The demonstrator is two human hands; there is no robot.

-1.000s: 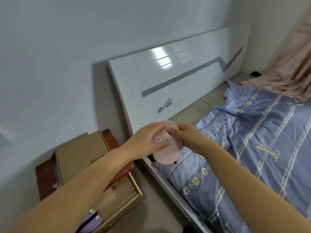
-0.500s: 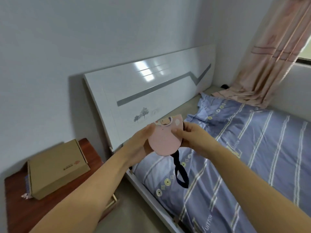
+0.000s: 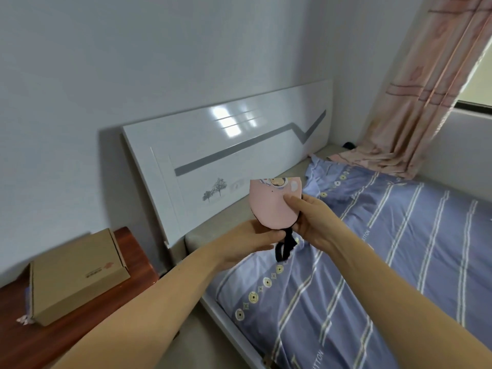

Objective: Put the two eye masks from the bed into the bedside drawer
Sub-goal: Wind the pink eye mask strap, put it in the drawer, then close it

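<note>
A pink eye mask (image 3: 271,203), folded in half with a cartoon print at its top edge, is held up above the near corner of the bed (image 3: 372,262). My right hand (image 3: 308,217) pinches its right side, thumb on the front. My left hand (image 3: 250,241) holds its lower left edge from underneath. The mask's black strap (image 3: 285,245) dangles below between both hands. A dark edge shows behind the pink mask; I cannot tell if it is a second mask. The bedside drawer is out of sight; only the reddish-brown bedside table top (image 3: 53,336) shows at lower left.
A closed cardboard box (image 3: 74,275) lies on the bedside table. A glossy white headboard (image 3: 226,150) leans along the wall. A blue striped sheet covers the bed, and a pink curtain (image 3: 426,89) hangs at the far right, its hem resting on the mattress.
The view has tilted up and right, so the open drawer seen a second ago dropped out of frame. Both hands raised the mask, and its black strap now hangs loose.
</note>
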